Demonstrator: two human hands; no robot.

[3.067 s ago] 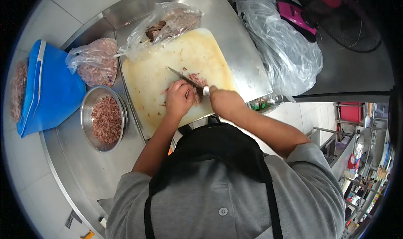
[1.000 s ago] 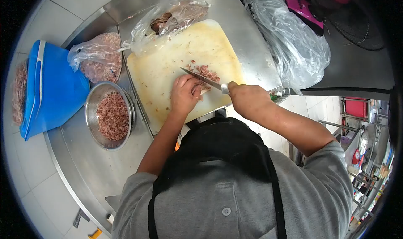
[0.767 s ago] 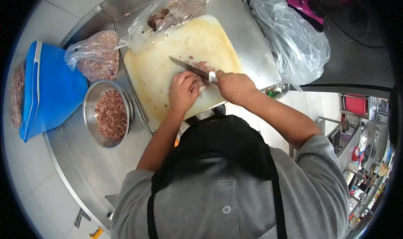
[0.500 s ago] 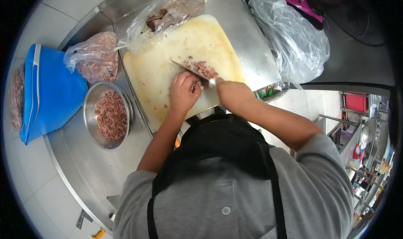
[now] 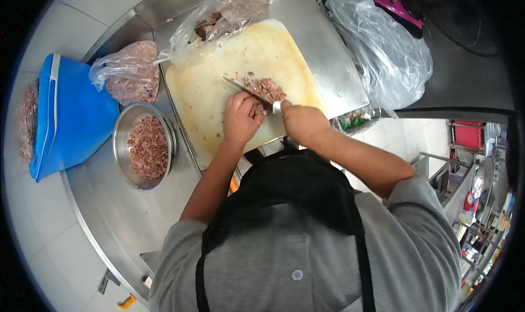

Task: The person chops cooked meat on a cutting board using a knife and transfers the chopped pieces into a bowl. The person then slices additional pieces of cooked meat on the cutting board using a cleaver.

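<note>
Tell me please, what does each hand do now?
Left hand: curled, pressing on the cutting board.
Right hand: closed around the knife handle.

Chopped meat (image 5: 266, 89) on the cutting board (image 5: 205, 96)

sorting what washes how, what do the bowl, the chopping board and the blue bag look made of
Bowl: likely stainless steel, shiny silvery-grey.
Board: probably plastic, matt off-white with yellowed edges.
Blue bag: seemingly plastic, smooth with a soft sheen.

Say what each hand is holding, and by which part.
The right hand holds the knife by its white handle. The left hand presses near the blade; whether it grips meat cannot be told.
</note>
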